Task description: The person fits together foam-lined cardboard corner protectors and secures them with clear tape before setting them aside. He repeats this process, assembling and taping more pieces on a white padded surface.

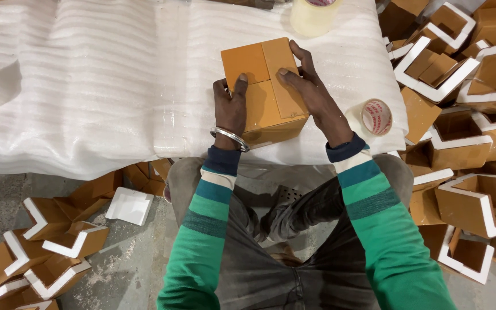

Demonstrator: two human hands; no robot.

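We identify the location as a packing workshop. We base this on the counter (87, 86) covered in white foam sheeting, the tape rolls (376, 117), and the piled cardboard corner protectors (466, 201) on the dusty concrete floor (127, 264).
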